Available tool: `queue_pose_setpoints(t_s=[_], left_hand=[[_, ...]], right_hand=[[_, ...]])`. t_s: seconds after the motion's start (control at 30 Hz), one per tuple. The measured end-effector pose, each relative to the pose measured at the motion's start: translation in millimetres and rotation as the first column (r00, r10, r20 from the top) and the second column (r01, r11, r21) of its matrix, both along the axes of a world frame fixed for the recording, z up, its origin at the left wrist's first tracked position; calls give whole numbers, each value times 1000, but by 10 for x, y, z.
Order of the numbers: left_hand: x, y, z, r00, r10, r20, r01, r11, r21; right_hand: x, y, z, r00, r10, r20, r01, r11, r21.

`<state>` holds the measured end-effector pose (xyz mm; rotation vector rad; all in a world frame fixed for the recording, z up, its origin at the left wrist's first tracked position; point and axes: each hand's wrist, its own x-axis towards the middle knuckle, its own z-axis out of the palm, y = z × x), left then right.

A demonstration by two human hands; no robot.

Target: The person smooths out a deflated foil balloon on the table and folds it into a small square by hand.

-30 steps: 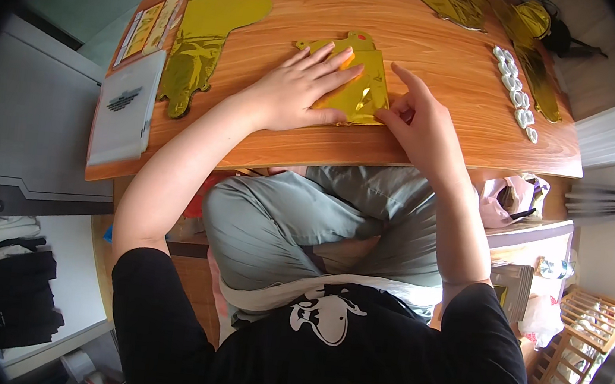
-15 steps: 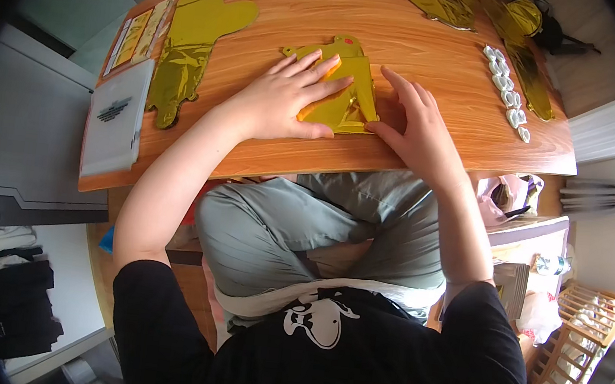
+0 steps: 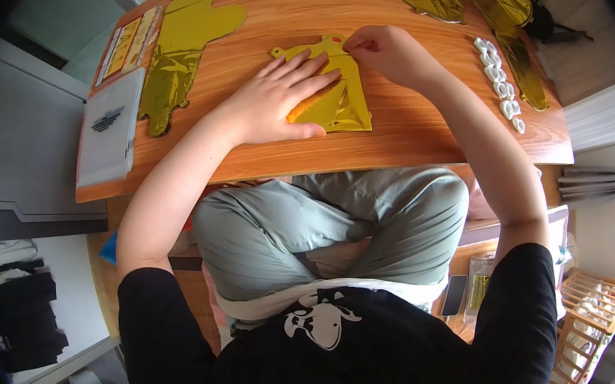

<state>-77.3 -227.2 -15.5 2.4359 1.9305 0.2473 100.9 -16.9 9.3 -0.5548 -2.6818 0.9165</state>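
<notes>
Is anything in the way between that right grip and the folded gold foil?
Nothing visible: the right grip is at the upper right edge of the folded gold foil, touching or nearly so. The left grip lies spread over its left part, away from that edge.

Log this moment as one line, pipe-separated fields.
left hand: spread flat on gold foil | right hand: fingertips at foil's upper right edge | farther right: white pieces, clustered

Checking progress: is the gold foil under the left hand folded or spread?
Folded: the gold foil beneath the left hand shows straight creased edges and an overlapping flap.
</notes>
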Motion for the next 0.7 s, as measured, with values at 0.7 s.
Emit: queue_pose_setpoints(t_s=[0.7], left_hand=[[1, 30, 57, 999, -43, -23, 42, 998, -42]], right_hand=[[64, 75, -190, 991, -92, -93, 82, 991, -106]])
